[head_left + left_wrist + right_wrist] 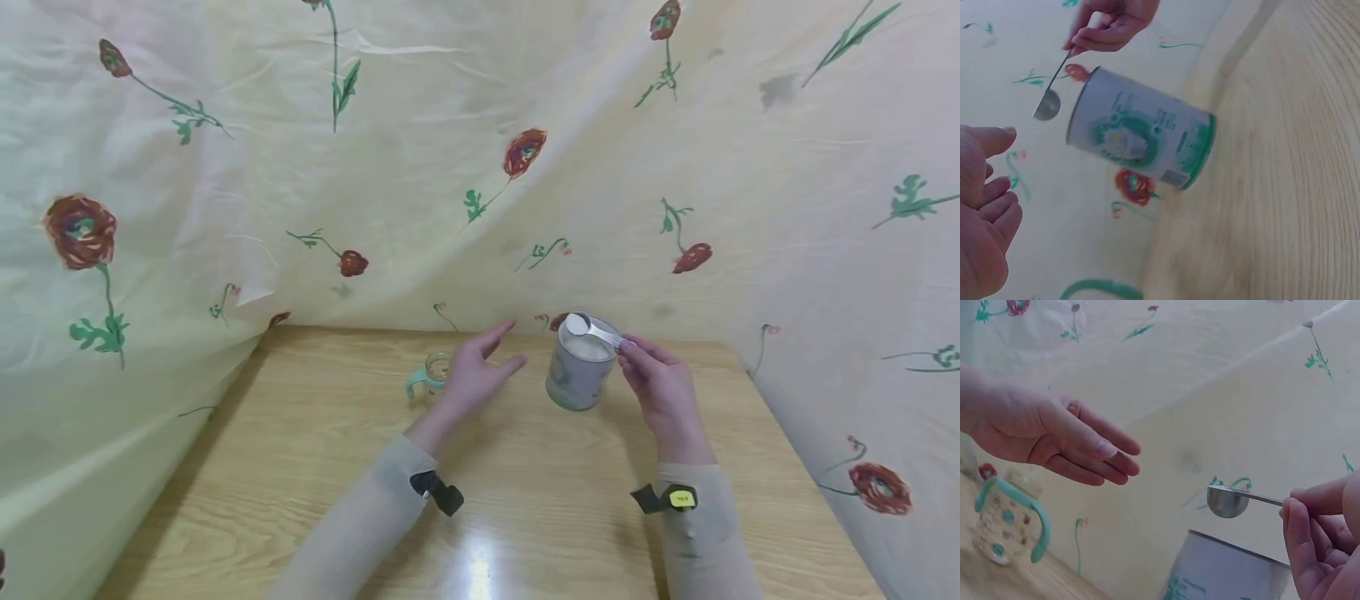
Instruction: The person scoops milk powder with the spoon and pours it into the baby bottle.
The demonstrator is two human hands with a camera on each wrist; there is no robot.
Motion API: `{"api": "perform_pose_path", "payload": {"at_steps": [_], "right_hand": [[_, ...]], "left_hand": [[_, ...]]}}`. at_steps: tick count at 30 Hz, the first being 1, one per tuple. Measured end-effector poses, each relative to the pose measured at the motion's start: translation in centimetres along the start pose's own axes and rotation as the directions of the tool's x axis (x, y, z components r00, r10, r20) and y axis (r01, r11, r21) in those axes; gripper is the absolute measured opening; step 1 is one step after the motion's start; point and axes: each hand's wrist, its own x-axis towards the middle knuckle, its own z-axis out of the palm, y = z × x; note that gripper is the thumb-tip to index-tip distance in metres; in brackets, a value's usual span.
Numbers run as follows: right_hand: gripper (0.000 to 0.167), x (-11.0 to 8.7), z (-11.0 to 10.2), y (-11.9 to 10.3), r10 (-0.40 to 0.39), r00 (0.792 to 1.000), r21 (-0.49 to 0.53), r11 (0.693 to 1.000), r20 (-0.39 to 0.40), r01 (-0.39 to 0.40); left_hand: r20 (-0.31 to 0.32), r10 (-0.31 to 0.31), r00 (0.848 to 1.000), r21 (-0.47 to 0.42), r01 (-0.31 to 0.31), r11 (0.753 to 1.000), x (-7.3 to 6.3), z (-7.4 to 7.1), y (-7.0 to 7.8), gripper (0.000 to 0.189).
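Note:
My right hand (663, 392) pinches the handle of a metal measuring spoon (1227, 501) between thumb and fingers. White powder fills its round bowl in the head view. The spoon is held level above a milk powder tin (1141, 128), white with a green band at its base, which stands upright and open-topped on the table. My left hand (477, 367) is held in the air left of the tin, fingers extended and apart, holding nothing. Behind it, partly hidden in the head view, stands a clear baby bottle (1007, 528) with teal handles and printed patterns.
The light wooden table (315, 483) ends at the back against a cream cloth (420, 192) printed with red poppies. That cloth also hangs on the left and right sides. The tin stands near the table's back edge.

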Motion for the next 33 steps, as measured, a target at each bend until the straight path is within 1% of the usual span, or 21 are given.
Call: {"api": "perform_pose_path", "payload": {"at_steps": [5,8,11,13,16,18,20,23,26,29,33], "right_hand": [[0.014,-0.6,1.2,0.2,0.018,0.997,0.031,0.999,0.069,-0.020],[0.017,-1.0,2.0,0.4,0.016,0.994,0.058,0.998,0.111,-0.023],[0.020,-1.4,2.6,0.7,0.021,0.988,0.086,0.996,0.150,-0.035],[0.022,-1.5,3.0,1.0,0.025,0.985,0.095,0.995,0.173,-0.042],[0.023,-1.7,3.7,1.6,0.045,0.978,0.103,0.992,0.202,-0.067],[0.024,-1.8,4.3,2.1,0.062,0.976,0.093,0.992,0.211,-0.083],[0.025,-1.9,4.9,2.7,0.090,0.974,0.076,0.991,0.206,-0.108],[0.024,-2.0,5.9,3.8,0.128,0.974,0.048,0.989,0.187,-0.139],[0.024,-1.8,7.3,5.2,0.149,0.972,0.046,0.986,0.180,-0.160],[0.024,-1.5,8.8,6.7,0.156,0.971,0.032,0.986,0.181,-0.164],[0.016,-1.0,10.6,8.7,0.175,0.971,-0.017,0.985,0.161,-0.174]], "left_hand": [[-0.039,0.068,0.997,0.012,-0.067,0.998,-1.5,-2.5,-0.5,0.057],[-0.073,0.109,0.991,0.035,-0.107,0.994,-2.6,-4.1,-1.4,0.058],[-0.113,0.128,0.985,0.003,-0.129,0.992,-3.6,-5.5,-2.6,0.062],[-0.145,0.117,0.983,-0.027,-0.122,0.992,-4.2,-6.3,-3.4,0.064],[-0.190,0.087,0.978,-0.048,-0.098,0.994,-4.8,-7.3,-4.9,0.069],[-0.213,0.062,0.975,-0.051,-0.075,0.996,-5.1,-7.7,-5.8,0.072],[-0.221,0.036,0.975,-0.056,-0.050,0.997,-5.2,-7.8,-6.9,0.075],[-0.219,-0.012,0.976,-0.100,-0.011,0.995,-5.6,-7.6,-8.6,0.079],[-0.229,-0.058,0.972,-0.120,0.031,0.992,-5.9,-7.3,-10.1,0.081],[-0.245,-0.073,0.967,-0.117,0.046,0.992,-5.9,-7.1,-10.9,0.083],[-0.235,-0.087,0.968,-0.144,0.054,0.988,-5.8,-7.0,-11.0,0.084]]}}
